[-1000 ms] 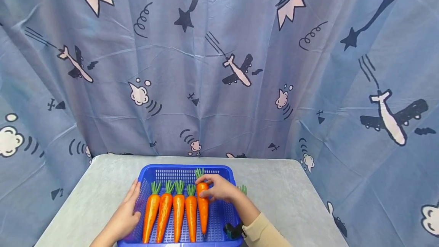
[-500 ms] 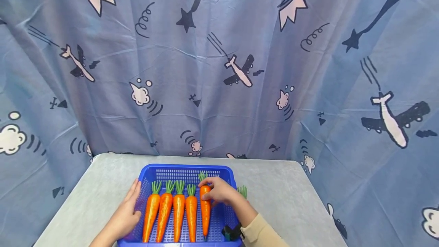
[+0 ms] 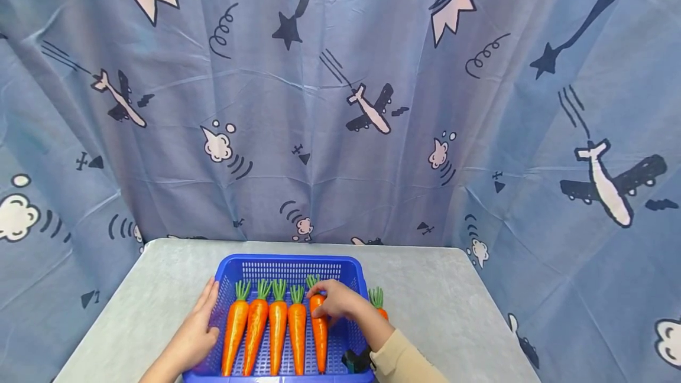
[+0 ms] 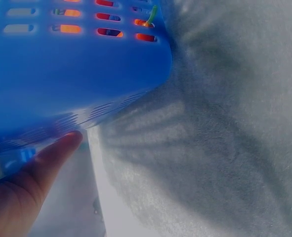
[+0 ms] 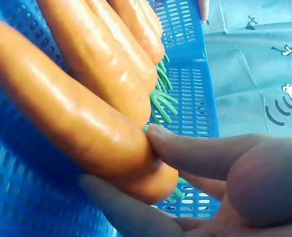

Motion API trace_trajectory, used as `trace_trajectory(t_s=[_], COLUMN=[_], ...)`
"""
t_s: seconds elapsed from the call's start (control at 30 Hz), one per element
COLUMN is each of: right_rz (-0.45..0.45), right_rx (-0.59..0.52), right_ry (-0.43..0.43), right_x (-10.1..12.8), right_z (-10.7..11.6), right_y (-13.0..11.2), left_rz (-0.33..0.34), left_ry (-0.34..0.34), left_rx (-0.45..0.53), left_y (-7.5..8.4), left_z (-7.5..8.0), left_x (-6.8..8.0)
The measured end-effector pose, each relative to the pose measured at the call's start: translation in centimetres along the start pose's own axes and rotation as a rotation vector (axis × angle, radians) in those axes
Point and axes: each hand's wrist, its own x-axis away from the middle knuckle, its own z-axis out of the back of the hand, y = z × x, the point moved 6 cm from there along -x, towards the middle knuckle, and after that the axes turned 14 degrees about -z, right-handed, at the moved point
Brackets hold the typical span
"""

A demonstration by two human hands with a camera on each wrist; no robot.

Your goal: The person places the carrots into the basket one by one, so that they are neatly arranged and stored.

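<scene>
A blue slotted basket (image 3: 291, 265) stands on the grey table near its front edge. Several orange carrots with green tops lie side by side in it (image 3: 276, 330). My right hand (image 3: 335, 302) pinches the thick end of the rightmost carrot (image 3: 319, 336), which lies in the basket; the right wrist view shows thumb and fingers (image 5: 205, 155) round that carrot (image 5: 76, 123). My left hand (image 3: 199, 327) rests flat against the basket's left wall, fingers straight, and the left wrist view shows a fingertip (image 4: 62, 143) touching the basket (image 4: 76, 64). Another carrot (image 3: 379, 305) lies on the table just right of the basket.
The table (image 3: 452, 312) is covered in grey cloth. A blue curtain with aeroplane prints (image 3: 367, 108) hangs close behind it and wraps both sides. A black wrist camera (image 3: 355, 361) sits on my right forearm.
My right hand has lowered the rightmost carrot down into the basket, beside the others, drawing it slightly nearer. The left hand has stayed on the basket's side.
</scene>
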Motion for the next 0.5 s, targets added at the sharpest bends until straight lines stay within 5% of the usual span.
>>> trace_trajectory(t_s=[0.5], right_rz=[-0.047], right_rx=[0.102], right_ry=[-0.044], right_x=[-0.03], right_z=[-0.63], right_y=[0.15], left_rz=[0.016], left_ry=[-0.020], left_rx=[0.002], left_y=[-0.21], left_z=[-0.16], left_x=[-0.14])
